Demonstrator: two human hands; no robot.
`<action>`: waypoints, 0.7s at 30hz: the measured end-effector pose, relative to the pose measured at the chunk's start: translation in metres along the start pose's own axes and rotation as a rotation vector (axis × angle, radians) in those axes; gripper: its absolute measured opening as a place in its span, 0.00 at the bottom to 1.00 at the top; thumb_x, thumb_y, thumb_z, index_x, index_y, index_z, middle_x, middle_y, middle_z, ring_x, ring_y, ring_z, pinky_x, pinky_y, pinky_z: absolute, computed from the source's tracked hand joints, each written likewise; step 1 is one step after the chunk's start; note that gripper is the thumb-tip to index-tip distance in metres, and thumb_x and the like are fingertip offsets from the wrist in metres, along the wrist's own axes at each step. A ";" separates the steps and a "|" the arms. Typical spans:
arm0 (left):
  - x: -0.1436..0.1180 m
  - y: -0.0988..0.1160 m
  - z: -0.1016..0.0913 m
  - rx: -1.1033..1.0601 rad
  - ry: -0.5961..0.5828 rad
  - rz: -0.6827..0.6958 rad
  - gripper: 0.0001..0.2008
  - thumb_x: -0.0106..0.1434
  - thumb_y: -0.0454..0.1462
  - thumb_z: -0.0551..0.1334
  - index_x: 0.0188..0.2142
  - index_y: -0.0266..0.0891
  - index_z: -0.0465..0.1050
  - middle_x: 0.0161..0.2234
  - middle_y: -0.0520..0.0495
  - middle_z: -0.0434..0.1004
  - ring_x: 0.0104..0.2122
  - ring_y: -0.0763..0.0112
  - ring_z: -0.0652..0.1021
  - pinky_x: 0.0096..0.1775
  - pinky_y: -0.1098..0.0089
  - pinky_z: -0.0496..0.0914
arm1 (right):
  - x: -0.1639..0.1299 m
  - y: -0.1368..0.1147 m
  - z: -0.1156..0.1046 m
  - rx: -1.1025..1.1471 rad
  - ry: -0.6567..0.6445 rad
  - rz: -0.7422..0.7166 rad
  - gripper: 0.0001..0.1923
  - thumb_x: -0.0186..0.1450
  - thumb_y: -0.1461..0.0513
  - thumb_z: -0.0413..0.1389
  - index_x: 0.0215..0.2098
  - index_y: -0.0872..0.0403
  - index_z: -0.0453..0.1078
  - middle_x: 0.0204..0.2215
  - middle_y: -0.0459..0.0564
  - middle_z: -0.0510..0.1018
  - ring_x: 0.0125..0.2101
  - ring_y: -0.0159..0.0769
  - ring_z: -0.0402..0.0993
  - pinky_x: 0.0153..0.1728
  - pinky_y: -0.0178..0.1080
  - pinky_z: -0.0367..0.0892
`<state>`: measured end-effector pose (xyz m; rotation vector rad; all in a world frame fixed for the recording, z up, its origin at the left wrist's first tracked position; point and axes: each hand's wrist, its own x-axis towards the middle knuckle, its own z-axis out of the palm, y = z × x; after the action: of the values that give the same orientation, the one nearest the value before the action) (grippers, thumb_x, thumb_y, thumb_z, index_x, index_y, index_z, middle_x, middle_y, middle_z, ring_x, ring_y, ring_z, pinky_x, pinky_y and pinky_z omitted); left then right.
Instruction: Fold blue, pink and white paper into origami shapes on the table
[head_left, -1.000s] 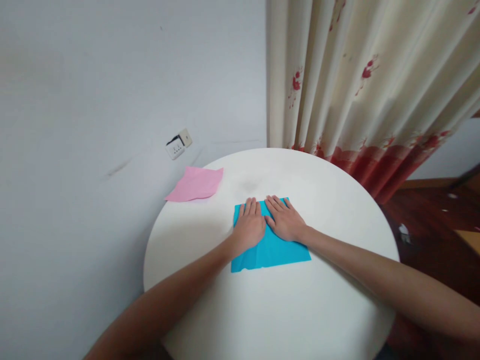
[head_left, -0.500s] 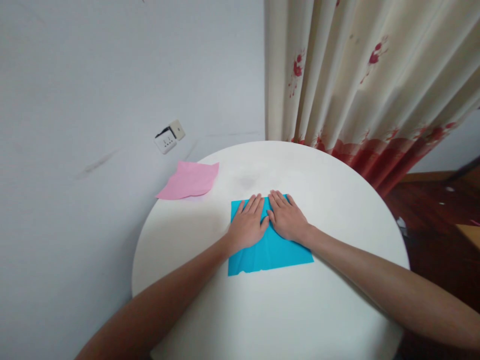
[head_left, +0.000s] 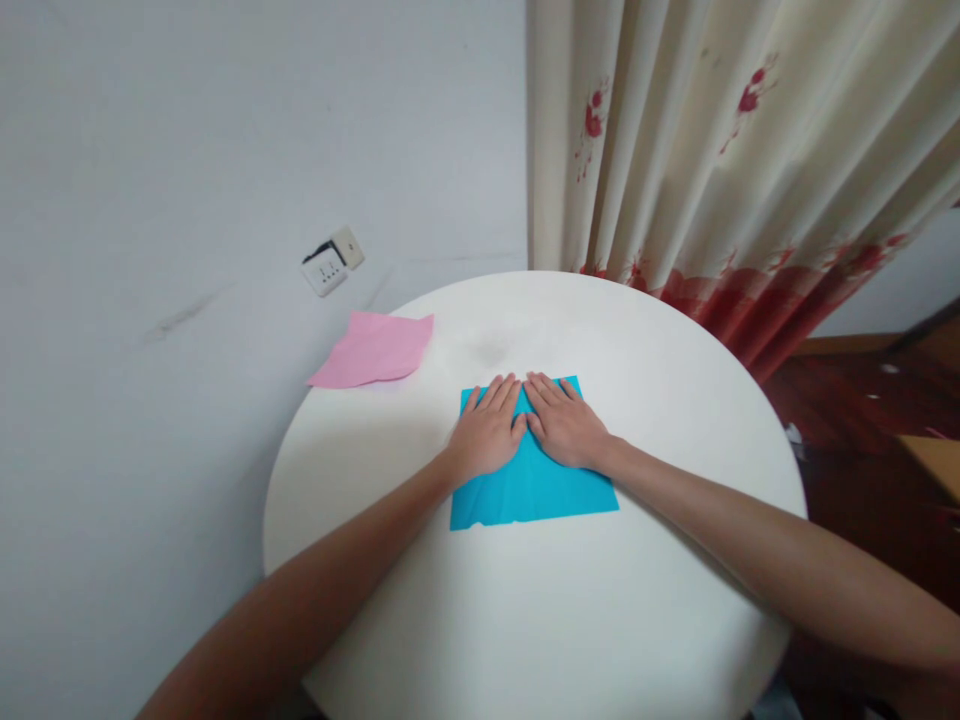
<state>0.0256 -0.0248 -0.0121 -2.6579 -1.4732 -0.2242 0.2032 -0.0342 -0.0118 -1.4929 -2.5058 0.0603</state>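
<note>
Pressing the blue paper flat with both palms

Holding the sheet down is the work here, and both hands do it together. The left hand (head_left: 487, 435) lies flat and fully open on the blue paper (head_left: 534, 487), fingers straight and pointing away from the person; it grips nothing, it only presses. The right hand (head_left: 564, 428) lies in the same way, spread open, palm down, holding nothing. The two hands touch each other along the forefingers and thumbs, over the far half of the sheet. The paper rests on the round white table (head_left: 600, 620), near its middle, and its near edge is free of the hands.

To do this step well, I think the pressure should go from the middle line to the sides, so the sheet does not wrinkle or slide on the smooth top. The fingertips should stay at the far edge, where a fold line seems to be, and both palms should press equally so the corners stay matched.

A pink paper (head_left: 373, 349) lies at the far left edge of the table, well apart from the hands, close to the wall and a socket (head_left: 332, 260). A curtain (head_left: 712, 160) hangs behind.

Compared with one second ago, the hands have come closer together and the fingertips now meet at the far edge, while the sheet lies in the same place on the table
</note>
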 end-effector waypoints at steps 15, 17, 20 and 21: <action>-0.010 -0.011 -0.006 -0.015 -0.032 -0.079 0.27 0.74 0.40 0.44 0.69 0.35 0.52 0.71 0.40 0.49 0.70 0.53 0.51 0.66 0.43 0.49 | 0.001 0.031 -0.004 -0.018 -0.032 0.069 0.32 0.74 0.52 0.35 0.72 0.57 0.48 0.71 0.54 0.49 0.70 0.46 0.44 0.67 0.57 0.42; -0.013 -0.010 -0.009 -0.064 -0.056 0.047 0.27 0.74 0.43 0.45 0.69 0.40 0.53 0.71 0.43 0.50 0.70 0.52 0.51 0.65 0.42 0.49 | 0.004 0.039 -0.005 -0.002 -0.041 0.061 0.31 0.74 0.52 0.36 0.71 0.55 0.49 0.71 0.53 0.49 0.70 0.47 0.43 0.67 0.59 0.43; -0.017 -0.010 -0.011 -0.135 -0.080 0.133 0.30 0.73 0.50 0.47 0.70 0.44 0.50 0.71 0.42 0.49 0.70 0.49 0.51 0.64 0.41 0.51 | 0.009 0.051 -0.010 0.041 -0.034 0.059 0.30 0.74 0.52 0.40 0.70 0.55 0.53 0.70 0.56 0.52 0.69 0.47 0.46 0.66 0.57 0.46; -0.017 -0.010 -0.012 -0.150 -0.086 0.140 0.31 0.73 0.52 0.47 0.70 0.45 0.49 0.71 0.42 0.48 0.70 0.49 0.50 0.64 0.40 0.50 | 0.010 0.055 -0.013 0.063 -0.016 0.070 0.29 0.74 0.53 0.42 0.69 0.56 0.55 0.70 0.57 0.55 0.69 0.47 0.48 0.66 0.54 0.47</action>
<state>0.0072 -0.0353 -0.0031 -2.9100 -1.3349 -0.2197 0.2487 0.0003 -0.0058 -1.5600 -2.4400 0.1613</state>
